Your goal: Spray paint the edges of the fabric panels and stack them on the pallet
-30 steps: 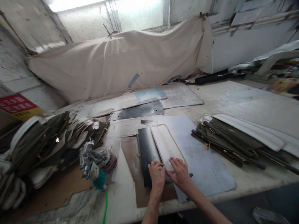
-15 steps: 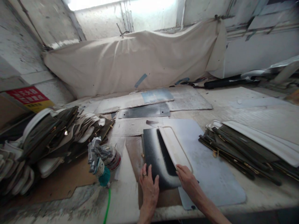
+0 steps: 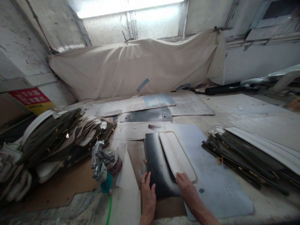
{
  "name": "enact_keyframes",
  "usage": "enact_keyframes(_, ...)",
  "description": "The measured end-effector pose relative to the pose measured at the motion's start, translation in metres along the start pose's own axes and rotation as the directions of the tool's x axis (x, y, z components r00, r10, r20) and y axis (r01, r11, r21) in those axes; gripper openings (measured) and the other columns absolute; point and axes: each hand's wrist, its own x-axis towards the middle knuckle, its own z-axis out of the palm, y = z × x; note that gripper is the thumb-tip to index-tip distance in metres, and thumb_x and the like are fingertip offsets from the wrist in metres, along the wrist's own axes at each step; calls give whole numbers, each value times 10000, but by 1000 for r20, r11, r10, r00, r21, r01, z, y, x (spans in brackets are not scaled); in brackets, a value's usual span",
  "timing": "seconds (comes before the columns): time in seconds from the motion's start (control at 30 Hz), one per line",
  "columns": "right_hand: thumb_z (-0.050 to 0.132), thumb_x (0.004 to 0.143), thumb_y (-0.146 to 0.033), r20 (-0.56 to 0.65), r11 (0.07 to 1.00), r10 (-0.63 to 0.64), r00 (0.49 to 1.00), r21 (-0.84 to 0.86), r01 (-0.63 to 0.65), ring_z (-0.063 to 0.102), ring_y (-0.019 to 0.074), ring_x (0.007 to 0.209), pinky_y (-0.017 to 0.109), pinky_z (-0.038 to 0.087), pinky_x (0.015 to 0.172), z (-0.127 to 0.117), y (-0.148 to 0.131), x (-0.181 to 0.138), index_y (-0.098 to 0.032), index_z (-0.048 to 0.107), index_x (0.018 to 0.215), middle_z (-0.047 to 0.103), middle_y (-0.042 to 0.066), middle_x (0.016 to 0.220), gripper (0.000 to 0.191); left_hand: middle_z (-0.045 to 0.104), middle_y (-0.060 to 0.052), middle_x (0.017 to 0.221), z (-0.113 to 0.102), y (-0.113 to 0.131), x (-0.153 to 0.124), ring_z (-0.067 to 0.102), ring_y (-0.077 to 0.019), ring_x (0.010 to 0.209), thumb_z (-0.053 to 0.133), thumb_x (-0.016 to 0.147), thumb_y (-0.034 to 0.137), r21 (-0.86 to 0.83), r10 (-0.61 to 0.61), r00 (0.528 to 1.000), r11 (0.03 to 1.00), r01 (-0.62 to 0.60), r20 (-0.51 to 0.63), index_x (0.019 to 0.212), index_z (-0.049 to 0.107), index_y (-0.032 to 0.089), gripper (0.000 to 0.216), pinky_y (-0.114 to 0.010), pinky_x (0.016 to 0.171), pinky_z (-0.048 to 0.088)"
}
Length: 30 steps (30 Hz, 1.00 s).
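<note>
A black sheet (image 3: 156, 165) with a whitish sprayed band lies before me. On its right side is a long cream panel (image 3: 176, 153) with rounded corners and a tan rim. My right hand (image 3: 186, 186) is closed on the panel's lower left corner, fingertips over its edge. At the sheet's lower left edge, my left hand (image 3: 148, 197) rests with fingers stretched and thumb apart, a ring on one finger. Beneath are a brown board (image 3: 168, 207) and a pale grey board (image 3: 217, 187), which has a dark spot near my right hand.
On the left stand a spray gun (image 3: 99, 159) with a teal grip and green hose (image 3: 109, 209), and a stained round can (image 3: 114, 162). Dark zippered pieces are piled left (image 3: 58, 134) and right (image 3: 243, 156). A beige cloth (image 3: 152, 67) hangs behind the flat boards (image 3: 145, 114).
The cream panel has come down flatter over the sheet, covering more of its dark middle. My left hand has slid to the sheet's left edge. The whole view has shifted slightly.
</note>
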Motion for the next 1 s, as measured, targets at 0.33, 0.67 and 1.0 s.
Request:
enact_keyframes(0.33,396,673,125,35,996,62,997,-66,-59,535,203,747,277,446,700,12,-4,1,-166,614,716,624,62,756,366,476,-135,1254,2,0,1,441,-224,1190,414,742,185,-3,47,999,999,-47,-10,1198,493,136,466,-396,1029,354)
enact_keyframes(0.67,480,681,101,87,983,159,983,-110,-149,545,208,778,283,427,705,14,2,2,-149,644,742,638,66,771,305,556,-79,1186,24,59,23,437,-219,1175,369,807,214,179,383,923,907,-381,27,1054,596,220,335,-446,1033,353)
enact_keyframes(1.0,528,657,85,126,982,153,980,-131,-136,589,206,718,277,442,622,29,10,9,-148,690,756,670,72,738,301,498,-110,1281,89,136,83,387,-187,1228,354,777,87,355,356,760,722,-593,544,1172,495,136,422,-339,1070,288)
